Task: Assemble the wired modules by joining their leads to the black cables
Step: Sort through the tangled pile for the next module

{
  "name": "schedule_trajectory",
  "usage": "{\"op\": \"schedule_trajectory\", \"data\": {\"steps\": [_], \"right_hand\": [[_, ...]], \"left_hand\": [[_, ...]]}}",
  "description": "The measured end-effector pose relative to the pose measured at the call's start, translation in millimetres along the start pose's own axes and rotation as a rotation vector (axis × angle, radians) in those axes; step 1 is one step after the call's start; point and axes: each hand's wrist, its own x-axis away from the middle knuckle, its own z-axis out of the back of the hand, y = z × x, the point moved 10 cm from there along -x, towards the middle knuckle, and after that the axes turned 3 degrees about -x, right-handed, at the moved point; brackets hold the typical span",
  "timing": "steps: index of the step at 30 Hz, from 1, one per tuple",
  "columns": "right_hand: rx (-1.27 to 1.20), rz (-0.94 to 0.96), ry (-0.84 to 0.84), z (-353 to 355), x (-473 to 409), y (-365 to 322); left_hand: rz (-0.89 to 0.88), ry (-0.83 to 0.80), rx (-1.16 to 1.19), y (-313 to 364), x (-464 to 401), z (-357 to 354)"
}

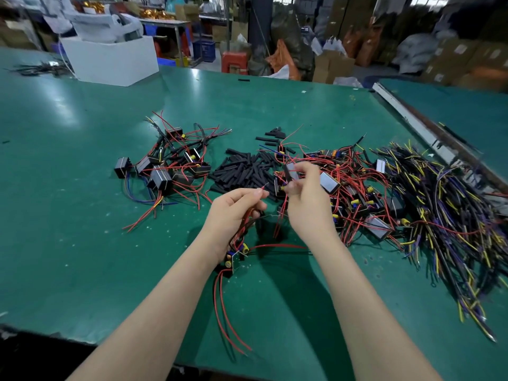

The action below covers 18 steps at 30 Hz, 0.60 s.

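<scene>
My left hand (236, 210) pinches a thin red lead (262, 187) whose bare tip points up to the right. Below that wrist hangs a small circuit-board module (235, 258) with yellow parts, and its red wires (222, 306) trail toward me over the green table (82, 188). My right hand (305, 199) holds a short black sleeve piece (290, 171) upright between thumb and fingers, just right of the lead's tip. A black cable with a bare end (268, 215) runs between the two hands.
A heap of black sleeve pieces (244, 169) lies just beyond the hands. Wired black modules (170, 166) are piled at the left, unjoined modules with red leads (357, 193) at the right, and a bundle of black cables (445, 210) at the far right. A white box (110, 59) stands far left.
</scene>
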Motion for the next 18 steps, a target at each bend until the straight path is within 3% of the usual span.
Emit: {"op": "schedule_trajectory", "data": {"steps": [2,9,11,14,18], "right_hand": [[-0.164,-0.011,-0.008,9.9,3.0,4.9],[-1.31,-0.392,-0.232,0.0,3.3,8.6],[-1.54,-0.447,-0.242,0.2,3.0,7.3],[-1.507,-0.436,-0.17,4.7,4.2,13.1],[-0.978,-0.258,-0.124,3.8,5.5,7.5]], "left_hand": [[0.001,0.002,0.008,0.3,0.2,0.3],[-0.03,-0.034,-0.052,3.8,3.9,-3.2],[-0.028,-0.04,-0.053,3.0,3.6,-3.7],[-0.035,-0.051,-0.075,1.6,2.7,-4.5],[-0.058,-0.066,-0.102,1.1,2.8,-4.6]]}}
